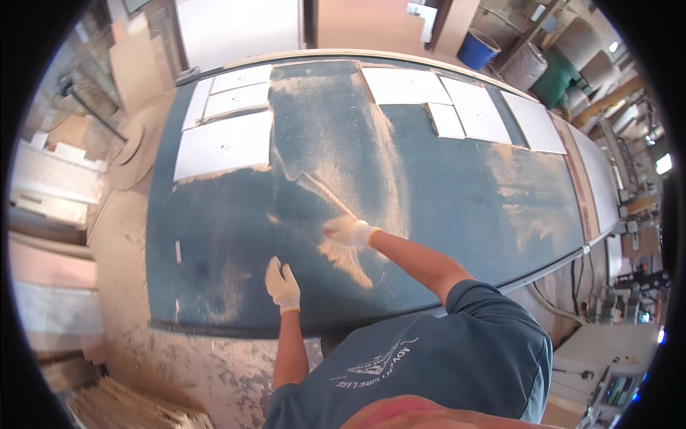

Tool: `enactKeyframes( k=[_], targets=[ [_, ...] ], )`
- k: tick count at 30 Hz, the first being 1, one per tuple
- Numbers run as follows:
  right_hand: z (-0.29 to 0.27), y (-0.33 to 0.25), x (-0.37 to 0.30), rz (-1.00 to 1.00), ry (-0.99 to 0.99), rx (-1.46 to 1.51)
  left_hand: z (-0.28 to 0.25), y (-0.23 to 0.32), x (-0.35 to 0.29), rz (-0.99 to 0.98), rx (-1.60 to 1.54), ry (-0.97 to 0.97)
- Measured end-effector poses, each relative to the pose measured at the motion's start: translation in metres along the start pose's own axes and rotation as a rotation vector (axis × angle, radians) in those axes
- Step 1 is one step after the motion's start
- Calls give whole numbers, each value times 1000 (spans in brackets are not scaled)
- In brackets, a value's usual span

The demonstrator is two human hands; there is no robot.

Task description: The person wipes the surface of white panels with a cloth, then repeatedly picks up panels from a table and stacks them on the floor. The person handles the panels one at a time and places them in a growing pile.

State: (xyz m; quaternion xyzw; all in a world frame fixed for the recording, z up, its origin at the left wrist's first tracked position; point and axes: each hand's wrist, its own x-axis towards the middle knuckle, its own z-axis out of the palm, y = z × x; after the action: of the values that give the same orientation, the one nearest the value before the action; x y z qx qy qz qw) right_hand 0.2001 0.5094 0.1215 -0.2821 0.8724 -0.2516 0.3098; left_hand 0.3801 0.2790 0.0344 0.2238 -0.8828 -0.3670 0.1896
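Observation:
My left hand (pixel 284 287), in a cream work glove, hovers at the near side of the dark blue-green table (pixel 457 207). Its thumb stands apart from the fingers and it holds nothing. To its right and farther in, my gloved right hand (pixel 350 233) is low over the table with its fingers curled. A bit of red (pixel 329 232) shows at those fingers; what it belongs to is too small to tell. Sawdust (pixel 344 263) lies in a heap under and beside this hand. A pale diagonal streak (pixel 325 191) runs away from it toward the far left.
White panels (pixel 229 146) lie at the table's far left, more white panels (pixel 475 111) at the far right. A small white strip (pixel 179 252) rests near the left edge. Beyond the table stand a blue bin (pixel 479 50) and a green bin (pixel 556 79).

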Motion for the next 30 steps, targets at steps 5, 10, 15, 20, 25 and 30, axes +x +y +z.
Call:
enactKeyframes(
  k=[5, 10, 15, 20, 25, 30],
  targets=[
    [-49, -45, 196, -203, 62, -354, 69, 14, 193, 111, 292, -105],
    [-124, -42, 393, -408, 294, -654, 119, 30, 293, 198, 234, 51],
    [-172, -9, 508, 94, 401, -619, 159, 37, 322, 197, 99, 164],
    [-158, -9, 497, 110, 360, -417, 166, 27, 303, 58, 127, 182],
    [-135, -5, 367, 110, 234, -316, 127, 57, 206, -398, 31, -75],
    [-99, 33, 145, 362, 169, -117, 51, 107, 36, -532, -363, -181]
  ],
)
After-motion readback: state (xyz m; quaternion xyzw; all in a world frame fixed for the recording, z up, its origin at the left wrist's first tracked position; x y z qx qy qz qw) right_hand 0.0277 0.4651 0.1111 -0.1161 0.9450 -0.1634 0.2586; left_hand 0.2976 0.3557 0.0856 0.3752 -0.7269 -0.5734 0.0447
